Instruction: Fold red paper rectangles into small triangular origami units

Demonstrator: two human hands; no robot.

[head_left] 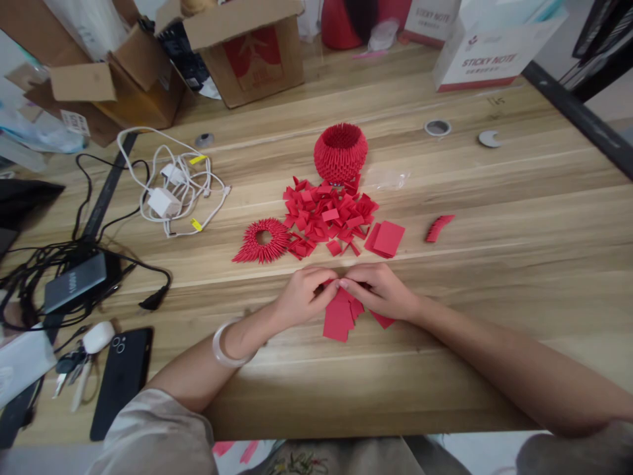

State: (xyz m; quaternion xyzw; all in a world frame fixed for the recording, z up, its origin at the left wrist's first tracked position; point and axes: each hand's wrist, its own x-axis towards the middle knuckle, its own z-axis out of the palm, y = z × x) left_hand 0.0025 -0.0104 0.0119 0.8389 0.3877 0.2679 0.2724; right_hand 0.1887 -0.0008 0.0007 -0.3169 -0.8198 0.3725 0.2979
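Observation:
My left hand (307,291) and my right hand (378,287) meet at the fingertips near the table's front middle, both pinching a small piece of red paper that their fingers mostly hide. Beneath them lie flat red paper slips (338,319), partly covered by the hands. Just beyond is a heap of folded red paper pieces (329,214), with a stack of red paper squares (385,238) at its right. A spiky red paper ring (264,240) lies left of the heap. Behind it stands a round red bowl (341,155) built from folded paper. A short curved red strip (438,228) rests farther right.
On the left are white chargers with cables (165,201), a black cable tangle with a power bank (75,284), keys (72,363) and a black phone (122,382). Cardboard boxes (247,63) and a sticky note box (497,49) stand along the back.

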